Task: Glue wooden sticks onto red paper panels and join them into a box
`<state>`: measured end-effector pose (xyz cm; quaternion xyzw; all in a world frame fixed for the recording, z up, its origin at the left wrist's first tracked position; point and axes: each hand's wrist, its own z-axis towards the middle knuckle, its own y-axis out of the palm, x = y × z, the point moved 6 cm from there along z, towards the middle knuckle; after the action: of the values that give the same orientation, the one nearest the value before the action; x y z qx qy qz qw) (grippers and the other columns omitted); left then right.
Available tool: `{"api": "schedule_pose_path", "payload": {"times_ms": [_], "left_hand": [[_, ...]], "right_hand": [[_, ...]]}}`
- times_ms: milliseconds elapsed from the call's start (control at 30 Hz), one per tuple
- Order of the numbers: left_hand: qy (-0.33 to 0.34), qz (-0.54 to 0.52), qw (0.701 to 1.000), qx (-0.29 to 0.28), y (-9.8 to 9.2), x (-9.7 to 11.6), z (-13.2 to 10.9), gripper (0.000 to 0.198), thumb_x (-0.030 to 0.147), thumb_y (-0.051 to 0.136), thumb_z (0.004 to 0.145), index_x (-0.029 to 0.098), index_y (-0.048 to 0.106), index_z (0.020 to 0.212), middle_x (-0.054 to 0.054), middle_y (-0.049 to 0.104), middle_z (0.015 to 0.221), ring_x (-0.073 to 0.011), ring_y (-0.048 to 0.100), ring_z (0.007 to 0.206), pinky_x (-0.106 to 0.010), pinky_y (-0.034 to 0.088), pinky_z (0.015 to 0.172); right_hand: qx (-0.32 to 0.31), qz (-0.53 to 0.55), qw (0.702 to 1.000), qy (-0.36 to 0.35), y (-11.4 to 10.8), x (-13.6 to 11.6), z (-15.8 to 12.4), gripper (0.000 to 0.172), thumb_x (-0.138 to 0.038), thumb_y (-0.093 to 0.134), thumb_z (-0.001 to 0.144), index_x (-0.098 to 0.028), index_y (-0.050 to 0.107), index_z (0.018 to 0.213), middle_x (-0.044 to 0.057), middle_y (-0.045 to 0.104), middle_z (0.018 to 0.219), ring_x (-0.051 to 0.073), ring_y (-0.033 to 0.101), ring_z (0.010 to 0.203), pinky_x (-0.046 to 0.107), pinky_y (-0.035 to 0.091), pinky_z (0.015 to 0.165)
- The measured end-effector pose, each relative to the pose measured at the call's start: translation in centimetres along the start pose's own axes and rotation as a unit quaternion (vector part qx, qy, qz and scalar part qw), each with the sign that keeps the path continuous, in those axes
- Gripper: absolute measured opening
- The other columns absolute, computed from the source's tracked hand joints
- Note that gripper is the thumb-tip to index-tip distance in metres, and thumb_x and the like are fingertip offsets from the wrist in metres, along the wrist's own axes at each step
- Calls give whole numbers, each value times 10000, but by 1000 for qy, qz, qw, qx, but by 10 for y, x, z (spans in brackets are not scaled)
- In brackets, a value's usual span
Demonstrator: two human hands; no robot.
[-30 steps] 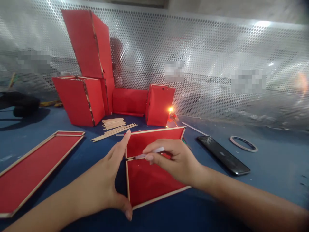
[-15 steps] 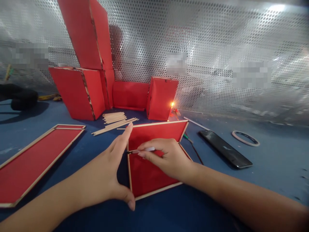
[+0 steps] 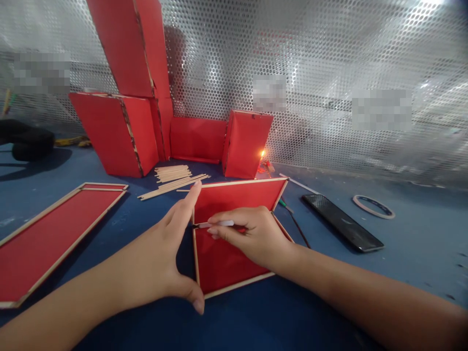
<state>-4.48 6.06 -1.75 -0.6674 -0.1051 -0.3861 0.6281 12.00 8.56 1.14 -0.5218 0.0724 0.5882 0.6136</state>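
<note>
Two red panels edged with pale wooden strips meet at a fold, the lower panel (image 3: 226, 263) lying on the blue table and the upper one (image 3: 234, 197) tilted up behind it. My left hand (image 3: 170, 248) spans their left edge, thumb and fingers spread wide and touching the strips. Between thumb and fingers of my right hand (image 3: 252, 234) is a thin whitish stick (image 3: 224, 223), its tip at the dark left end of the fold. What the stick is exactly, I cannot tell.
Red boxes (image 3: 109, 136) stand at the back against perforated metal. Loose wooden sticks (image 3: 173, 183) lie before them. A small flame (image 3: 262, 153) burns by the right box. A framed red panel (image 3: 47, 231) is left; a black phone (image 3: 341, 222) and tape ring (image 3: 373, 206) are right.
The whole view has shifted slightly, with most things now a little higher in the picture. Both hands keep nearly the same places on the panels.
</note>
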Motion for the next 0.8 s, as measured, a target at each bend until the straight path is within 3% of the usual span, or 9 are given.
{"api": "schedule_pose_path", "payload": {"times_ms": [267, 467, 800], "left_hand": [[12, 11, 1000, 3, 1, -1, 1, 1621, 641, 941, 456, 441, -254, 1533, -80, 79, 1715, -488, 270, 1479, -615, 414, 1115], [-7, 1, 1000, -3, 2, -4, 1, 1634, 663, 934, 446, 439, -273, 1524, -97, 85, 1713, -495, 368, 1433, -634, 417, 1105], [8, -8, 1000, 4, 2, 0, 1, 1606, 649, 935, 464, 430, -232, 1544, -105, 140, 1703, -510, 334, 1444, -629, 415, 1112]], "right_hand": [[-9, -19, 1000, 9, 3, 1, 0, 128, -237, 715, 902, -247, 811, 986, -6, 826, 908, 161, 770, 780, 239, 592, 712], [10, -18, 1000, 18, -3, 0, 0, 112, -263, 708, 896, -217, 808, 918, 6, 822, 859, 164, 770, 754, 245, 604, 752], [5, -19, 1000, 13, -2, 0, 0, 102, -247, 702, 899, -236, 803, 910, -9, 819, 843, 160, 768, 745, 251, 607, 755]]}}
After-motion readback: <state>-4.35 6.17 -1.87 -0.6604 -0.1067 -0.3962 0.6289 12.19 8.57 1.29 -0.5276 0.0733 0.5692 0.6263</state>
